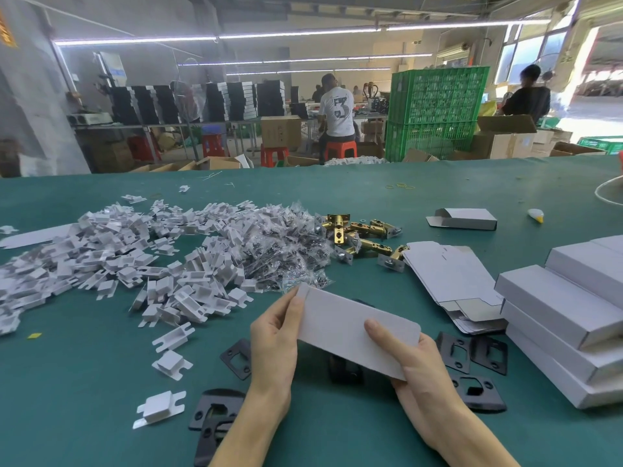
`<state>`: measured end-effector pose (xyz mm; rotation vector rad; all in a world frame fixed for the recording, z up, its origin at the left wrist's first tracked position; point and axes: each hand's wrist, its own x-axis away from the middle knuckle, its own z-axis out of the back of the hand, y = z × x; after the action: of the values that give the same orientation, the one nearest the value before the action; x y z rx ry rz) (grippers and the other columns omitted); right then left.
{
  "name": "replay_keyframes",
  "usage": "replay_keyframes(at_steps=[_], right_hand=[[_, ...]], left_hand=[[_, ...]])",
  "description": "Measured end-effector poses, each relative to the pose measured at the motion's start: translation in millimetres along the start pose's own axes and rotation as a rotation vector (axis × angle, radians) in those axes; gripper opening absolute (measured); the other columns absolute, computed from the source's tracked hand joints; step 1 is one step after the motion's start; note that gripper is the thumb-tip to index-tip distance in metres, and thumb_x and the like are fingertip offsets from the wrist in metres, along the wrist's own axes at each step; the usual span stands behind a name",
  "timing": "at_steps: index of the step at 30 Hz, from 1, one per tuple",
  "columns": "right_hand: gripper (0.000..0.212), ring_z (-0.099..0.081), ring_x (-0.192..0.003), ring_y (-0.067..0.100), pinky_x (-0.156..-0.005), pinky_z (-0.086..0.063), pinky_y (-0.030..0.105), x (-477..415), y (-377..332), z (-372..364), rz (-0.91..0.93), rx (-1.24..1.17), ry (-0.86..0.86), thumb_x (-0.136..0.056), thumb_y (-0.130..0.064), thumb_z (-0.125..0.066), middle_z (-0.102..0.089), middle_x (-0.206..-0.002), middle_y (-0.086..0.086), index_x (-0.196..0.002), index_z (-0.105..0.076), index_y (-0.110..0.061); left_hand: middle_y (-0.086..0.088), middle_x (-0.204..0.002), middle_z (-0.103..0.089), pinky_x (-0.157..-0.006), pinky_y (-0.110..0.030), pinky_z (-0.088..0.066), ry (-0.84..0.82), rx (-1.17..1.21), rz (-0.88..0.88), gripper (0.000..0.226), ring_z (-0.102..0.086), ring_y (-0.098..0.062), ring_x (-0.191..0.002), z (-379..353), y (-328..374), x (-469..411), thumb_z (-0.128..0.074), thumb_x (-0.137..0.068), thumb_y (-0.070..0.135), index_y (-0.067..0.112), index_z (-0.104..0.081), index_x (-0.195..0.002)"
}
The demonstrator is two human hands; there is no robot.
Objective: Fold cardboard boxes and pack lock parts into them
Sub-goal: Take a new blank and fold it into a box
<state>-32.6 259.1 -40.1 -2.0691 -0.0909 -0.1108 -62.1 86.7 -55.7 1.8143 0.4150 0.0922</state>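
A flat white cardboard box blank (354, 328) is held above the green table (84, 382) between both hands. My left hand (276, 335) grips its left end, thumb along the edge. My right hand (414, 362) grips its lower right end, thumb on top. Black strike plates (472, 355) lie under and around the hands, more of them (215, 412) near my left forearm. Brass latch bolts (360, 237) lie in a heap further back. A stack of flat box blanks (451, 281) sits to the right.
A big heap of white folded card inserts (135, 264) and small bags of screws (286, 244) covers the left half. Folded white boxes (566, 311) are stacked at the right edge; one more box (465, 219) lies behind. People work at benches beyond the table.
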Motion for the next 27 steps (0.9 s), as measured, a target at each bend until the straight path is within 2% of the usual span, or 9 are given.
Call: replay_keyframes(at_steps=[5, 11, 13, 17, 19, 23, 27], right_hand=[[0.025, -0.075, -0.084, 0.020, -0.064, -0.059, 0.023, 2.2, -3.7, -0.2, -0.025, -0.066, -0.001, -0.072, -0.015, -0.081, -0.077, -0.105, 0.016, -0.095, -0.081, -0.006], [0.024, -0.076, -0.084, 0.016, -0.065, -0.058, 0.022, 3.6, -6.2, -1.4, -0.022, -0.078, 0.001, -0.067, -0.021, -0.082, -0.078, -0.104, 0.012, -0.091, -0.083, -0.020], [0.021, -0.076, -0.083, 0.015, -0.064, -0.058, 0.021, 3.3, -6.0, -0.2, -0.030, -0.091, 0.008, -0.068, -0.020, -0.082, -0.078, -0.104, 0.012, -0.089, -0.084, -0.019], [0.021, -0.075, -0.085, 0.017, -0.065, -0.059, 0.022, 3.6, -4.8, 0.9, -0.029, -0.090, 0.002, -0.072, -0.018, -0.081, -0.077, -0.106, 0.013, -0.092, -0.083, -0.014], [0.020, -0.075, -0.084, 0.017, -0.065, -0.059, 0.022, 3.9, -4.3, 1.0, -0.023, -0.092, 0.005, -0.073, -0.017, -0.081, -0.077, -0.105, 0.013, -0.093, -0.083, -0.011], [0.030, -0.074, -0.087, 0.017, -0.067, -0.059, 0.022, 3.2, -3.2, 1.5, -0.021, -0.085, 0.024, -0.075, -0.017, -0.081, -0.077, -0.107, 0.014, -0.103, -0.078, -0.005], [0.034, -0.073, -0.095, 0.020, -0.078, -0.061, 0.024, 1.6, -1.6, 2.7, -0.004, -0.094, 0.037, -0.081, -0.015, -0.078, -0.076, -0.111, 0.014, -0.111, -0.073, -0.001]], left_hand=[[0.004, -0.113, -0.079, -0.104, -0.044, -0.054, 0.004, 0.002, 0.014, 0.020, -0.071, -0.018, -0.111, 2.4, -0.6, -1.5, -0.063, -0.102, 0.023, 0.019, -0.078, -0.115], [0.005, -0.115, -0.079, -0.110, -0.052, -0.050, -0.017, -0.012, 0.024, 0.018, -0.070, -0.024, -0.118, 4.3, -1.8, -0.3, -0.064, -0.102, 0.022, 0.024, -0.080, -0.112], [0.006, -0.116, -0.078, -0.110, -0.051, -0.050, -0.030, -0.023, 0.012, 0.019, -0.070, -0.021, -0.118, 4.5, -0.9, 0.4, -0.064, -0.102, 0.022, 0.026, -0.081, -0.111], [0.011, -0.119, -0.077, -0.109, -0.042, -0.051, -0.055, -0.076, -0.018, 0.030, -0.069, -0.011, -0.117, 3.7, 4.8, 2.4, -0.063, -0.102, 0.022, 0.046, -0.081, -0.104], [0.013, -0.118, -0.077, -0.107, -0.041, -0.052, -0.061, -0.105, -0.035, 0.034, -0.069, -0.010, -0.115, 3.9, 5.6, 2.7, -0.061, -0.103, 0.021, 0.049, -0.080, -0.104], [0.011, -0.117, -0.078, -0.108, -0.043, -0.052, -0.061, -0.111, -0.032, 0.029, -0.069, -0.014, -0.115, 3.9, 5.0, 4.2, -0.058, -0.105, 0.019, 0.034, -0.081, -0.112], [0.013, -0.123, -0.075, -0.110, -0.037, -0.049, -0.091, -0.140, -0.052, 0.030, -0.066, -0.010, -0.120, 2.4, 3.1, 4.2, -0.052, -0.108, 0.016, 0.023, -0.072, -0.128]])
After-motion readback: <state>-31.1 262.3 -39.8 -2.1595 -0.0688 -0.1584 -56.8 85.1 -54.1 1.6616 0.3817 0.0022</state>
